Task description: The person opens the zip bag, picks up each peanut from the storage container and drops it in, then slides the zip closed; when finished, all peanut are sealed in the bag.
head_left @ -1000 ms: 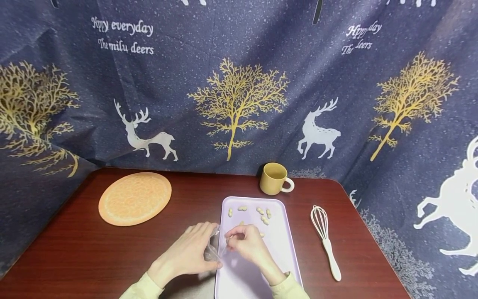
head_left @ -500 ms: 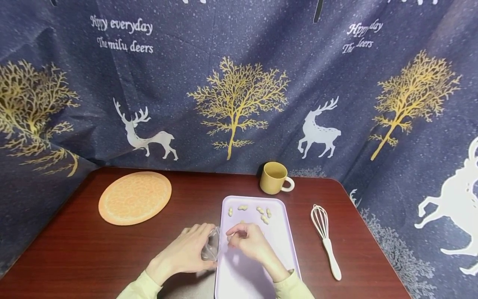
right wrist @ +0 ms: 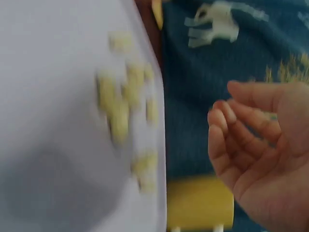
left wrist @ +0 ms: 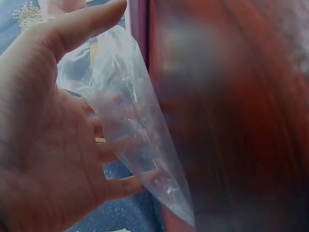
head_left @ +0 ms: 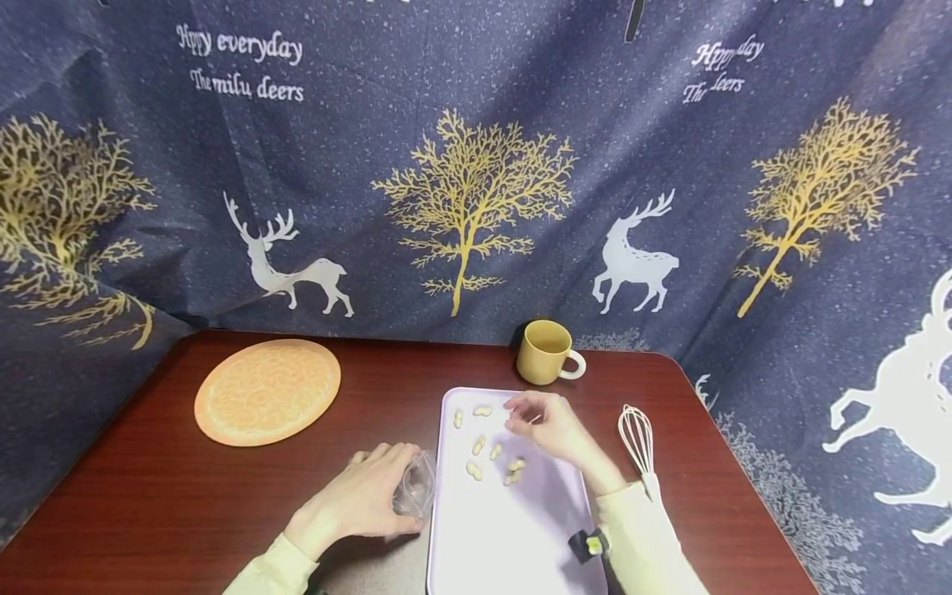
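My left hand (head_left: 357,500) holds a clear plastic bag (head_left: 414,487) beside the tray's left edge. In the left wrist view, the bag (left wrist: 130,111) lies between the thumb and the spread fingers, its mouth gaping. Several peanuts in their shells (head_left: 473,470) lie scattered over the far half of a pale purple tray (head_left: 513,537). Above the tray's far right part is my right hand (head_left: 554,426), fingers loosely curled, thumb and index finger apart. The right wrist view shows nothing held in that hand (right wrist: 260,140); the peanuts (right wrist: 118,121) are blurred there.
A yellow mug (head_left: 545,354) with a white handle stands behind the tray. To the right lies a white whisk (head_left: 638,438), its handle partly covered by my right sleeve. A round orange mat (head_left: 268,392) lies at the far left of the brown table (head_left: 186,512).
My right hand has moved from beside the bag to the tray's far right, uncovering peanuts in the middle. My left hand, still holding the bag, has shifted slightly left.
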The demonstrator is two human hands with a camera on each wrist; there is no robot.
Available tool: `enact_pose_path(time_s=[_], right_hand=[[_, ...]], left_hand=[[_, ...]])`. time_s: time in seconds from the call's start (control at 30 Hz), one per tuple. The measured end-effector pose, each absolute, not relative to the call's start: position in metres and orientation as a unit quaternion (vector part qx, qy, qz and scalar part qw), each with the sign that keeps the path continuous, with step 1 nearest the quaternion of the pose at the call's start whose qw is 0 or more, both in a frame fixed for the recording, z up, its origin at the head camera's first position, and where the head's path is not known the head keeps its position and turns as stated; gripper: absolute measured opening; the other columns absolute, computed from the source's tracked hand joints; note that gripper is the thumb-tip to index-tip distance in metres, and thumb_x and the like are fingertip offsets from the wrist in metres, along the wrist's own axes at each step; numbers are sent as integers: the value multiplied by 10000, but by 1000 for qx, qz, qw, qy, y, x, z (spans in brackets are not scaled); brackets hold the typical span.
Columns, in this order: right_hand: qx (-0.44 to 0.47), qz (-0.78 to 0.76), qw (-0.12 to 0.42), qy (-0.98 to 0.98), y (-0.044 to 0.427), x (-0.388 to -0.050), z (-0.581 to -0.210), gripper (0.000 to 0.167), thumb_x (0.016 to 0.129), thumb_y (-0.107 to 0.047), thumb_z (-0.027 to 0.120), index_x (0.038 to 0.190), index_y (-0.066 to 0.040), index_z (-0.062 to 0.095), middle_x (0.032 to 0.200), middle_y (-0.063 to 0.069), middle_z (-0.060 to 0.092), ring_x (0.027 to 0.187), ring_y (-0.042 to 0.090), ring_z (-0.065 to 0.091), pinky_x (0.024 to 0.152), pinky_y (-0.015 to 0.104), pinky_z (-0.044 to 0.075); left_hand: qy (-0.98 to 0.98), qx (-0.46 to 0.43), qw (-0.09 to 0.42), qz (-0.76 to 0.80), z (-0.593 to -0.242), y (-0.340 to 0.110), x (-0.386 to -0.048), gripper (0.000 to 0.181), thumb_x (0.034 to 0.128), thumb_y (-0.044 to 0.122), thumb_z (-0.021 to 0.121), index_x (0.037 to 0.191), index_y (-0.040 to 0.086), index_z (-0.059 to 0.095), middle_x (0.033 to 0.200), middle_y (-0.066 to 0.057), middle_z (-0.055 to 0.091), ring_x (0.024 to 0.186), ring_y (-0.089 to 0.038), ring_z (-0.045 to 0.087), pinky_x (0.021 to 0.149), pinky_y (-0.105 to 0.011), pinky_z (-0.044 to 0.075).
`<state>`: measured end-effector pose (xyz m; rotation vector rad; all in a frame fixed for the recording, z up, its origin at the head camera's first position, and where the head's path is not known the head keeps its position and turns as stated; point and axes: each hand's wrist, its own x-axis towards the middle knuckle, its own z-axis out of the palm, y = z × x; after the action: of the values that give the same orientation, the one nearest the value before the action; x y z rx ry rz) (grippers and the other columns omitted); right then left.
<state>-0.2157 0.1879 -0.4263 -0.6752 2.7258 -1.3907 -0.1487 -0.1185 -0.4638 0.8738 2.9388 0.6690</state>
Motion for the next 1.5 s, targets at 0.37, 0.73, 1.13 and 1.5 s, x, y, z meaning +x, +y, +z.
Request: enact_pose_path(time_s=[0.37, 0.73, 1.13, 1.5], right_hand=[[-251, -332, 20, 909, 240, -254, -447, 323, 752, 78, 766, 1060, 76, 670, 895, 170, 668, 784, 290, 639, 691, 315, 516], [-272, -299, 22, 914, 244, -263, -465, 354, 739, 19, 808, 1071, 35, 688, 866, 94, 632, 783, 195, 588, 725, 316, 495], [-264, -282, 12, 922, 240, -260, -469, 301, 739, 15, 818, 1021, -7, 716, 881, 47, 594, 762, 154, 542, 694, 285, 452], [-236, -299, -12, 924, 238, -254, -466, 306, 735, 52, 800, 1030, 32, 719, 876, 62, 621, 765, 169, 566, 697, 306, 474]], left_hand=[[936, 279, 10, 213, -465, -124, -151, 784, 632, 433, 884, 1264, 148, 518, 1117, 45, 543, 1057, -198, 531, 864, -521, 431], [937, 274, 24, 215, -464, -123, -149, 782, 619, 409, 899, 1250, 126, 533, 1118, 33, 549, 1065, -212, 523, 877, -563, 433], [934, 285, 26, 216, -461, -122, -149, 811, 604, 409, 909, 1257, 102, 538, 1140, 7, 565, 1086, -242, 533, 880, -547, 438], [935, 281, 21, 214, -459, -123, -148, 803, 613, 410, 900, 1266, 105, 545, 1131, 9, 573, 1097, -240, 534, 888, -559, 432]])
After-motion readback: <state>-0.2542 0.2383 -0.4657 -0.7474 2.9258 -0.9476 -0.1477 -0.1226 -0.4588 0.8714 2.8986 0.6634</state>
